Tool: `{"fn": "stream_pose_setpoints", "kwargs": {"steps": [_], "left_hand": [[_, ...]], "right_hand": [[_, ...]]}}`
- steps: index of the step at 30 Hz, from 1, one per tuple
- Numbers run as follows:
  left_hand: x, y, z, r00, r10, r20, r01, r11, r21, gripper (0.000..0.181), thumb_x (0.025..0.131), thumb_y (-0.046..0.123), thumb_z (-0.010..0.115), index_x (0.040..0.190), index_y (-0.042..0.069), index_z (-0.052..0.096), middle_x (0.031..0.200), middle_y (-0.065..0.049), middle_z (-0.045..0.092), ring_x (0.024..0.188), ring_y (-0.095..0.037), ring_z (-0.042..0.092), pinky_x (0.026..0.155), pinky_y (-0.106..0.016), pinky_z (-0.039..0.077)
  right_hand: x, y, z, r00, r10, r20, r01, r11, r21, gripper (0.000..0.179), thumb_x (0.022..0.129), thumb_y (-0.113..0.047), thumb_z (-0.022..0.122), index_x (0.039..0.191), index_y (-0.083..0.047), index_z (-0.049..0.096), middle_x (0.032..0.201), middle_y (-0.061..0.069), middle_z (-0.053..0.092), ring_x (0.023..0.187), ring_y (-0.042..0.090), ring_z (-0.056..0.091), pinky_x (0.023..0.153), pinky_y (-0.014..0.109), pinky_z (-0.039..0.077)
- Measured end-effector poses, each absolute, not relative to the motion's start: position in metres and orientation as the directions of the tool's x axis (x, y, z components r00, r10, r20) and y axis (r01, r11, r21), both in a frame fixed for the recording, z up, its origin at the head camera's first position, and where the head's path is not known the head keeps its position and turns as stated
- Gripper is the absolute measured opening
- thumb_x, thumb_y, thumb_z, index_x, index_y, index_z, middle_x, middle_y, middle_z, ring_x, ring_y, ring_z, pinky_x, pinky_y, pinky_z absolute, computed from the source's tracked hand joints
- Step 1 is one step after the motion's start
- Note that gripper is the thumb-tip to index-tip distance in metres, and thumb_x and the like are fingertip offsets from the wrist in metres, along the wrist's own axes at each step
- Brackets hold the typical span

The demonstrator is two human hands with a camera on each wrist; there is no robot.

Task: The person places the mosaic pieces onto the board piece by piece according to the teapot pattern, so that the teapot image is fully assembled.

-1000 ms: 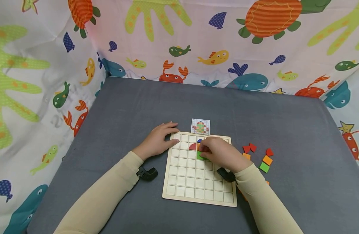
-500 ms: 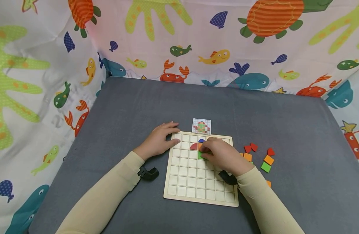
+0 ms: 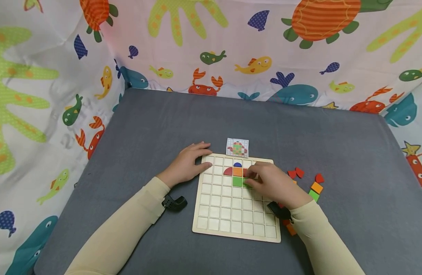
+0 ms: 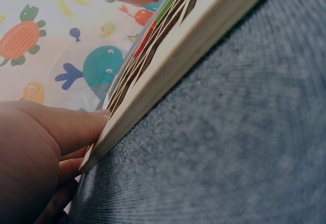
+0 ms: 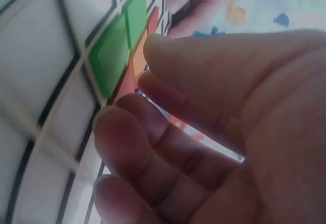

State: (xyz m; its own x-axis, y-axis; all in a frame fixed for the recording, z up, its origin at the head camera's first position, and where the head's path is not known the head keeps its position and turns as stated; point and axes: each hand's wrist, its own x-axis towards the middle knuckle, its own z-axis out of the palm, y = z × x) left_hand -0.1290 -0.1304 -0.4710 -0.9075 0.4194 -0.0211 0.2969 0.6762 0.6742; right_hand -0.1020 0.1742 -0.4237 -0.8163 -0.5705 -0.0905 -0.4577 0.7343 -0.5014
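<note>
Green square wooden tiles [image 3: 242,182] are sitting under the right hand [image 3: 273,185], its curled fingers touching them; the left hand [image 3: 186,165] is pressing flat fingers on the pale wooden grid board [image 3: 231,214].

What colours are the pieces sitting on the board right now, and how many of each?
Blue pieces: 1
Red pieces: 2
Orange pieces: 1
Green pieces: 2
Total: 6 showing on the board; the right hand may hide more.
</note>
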Motion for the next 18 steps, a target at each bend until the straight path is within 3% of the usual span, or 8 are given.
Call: {"fn": "stream_pose_setpoints", "kwargs": {"steps": [8, 18], "left_hand": [[-0.129, -0.132, -0.471, -0.91, 0.413, -0.026, 0.291, 0.684, 0.669, 0.048, 0.103, 0.034, 0.071, 0.146, 0.014, 0.064, 0.165, -0.003, 0.044, 0.159, -0.024, 0.03, 0.133, -0.049, 0.021], [-0.129, -0.132, -0.472, -0.907, 0.42, -0.016, 0.3, 0.674, 0.675, 0.048, 0.103, 0.034, 0.071, 0.146, 0.013, 0.064, 0.165, -0.004, 0.044, 0.158, -0.025, 0.03, 0.132, -0.052, 0.022]], "right_hand": [[-0.1, 0.203, -0.416, -0.856, -0.486, -0.178, -0.332, 0.779, -0.532, 0.007, 0.098, -0.019, 0.076, 0.102, -0.013, 0.077, 0.089, -0.004, 0.067, 0.075, 0.012, 0.058, 0.062, 0.026, 0.054], [-0.091, 0.234, -0.415, -0.883, -0.452, -0.124, -0.336, 0.795, -0.504, 0.01, 0.095, -0.014, 0.081, 0.104, -0.014, 0.077, 0.09, -0.005, 0.066, 0.077, 0.012, 0.056, 0.065, 0.027, 0.052]]}}
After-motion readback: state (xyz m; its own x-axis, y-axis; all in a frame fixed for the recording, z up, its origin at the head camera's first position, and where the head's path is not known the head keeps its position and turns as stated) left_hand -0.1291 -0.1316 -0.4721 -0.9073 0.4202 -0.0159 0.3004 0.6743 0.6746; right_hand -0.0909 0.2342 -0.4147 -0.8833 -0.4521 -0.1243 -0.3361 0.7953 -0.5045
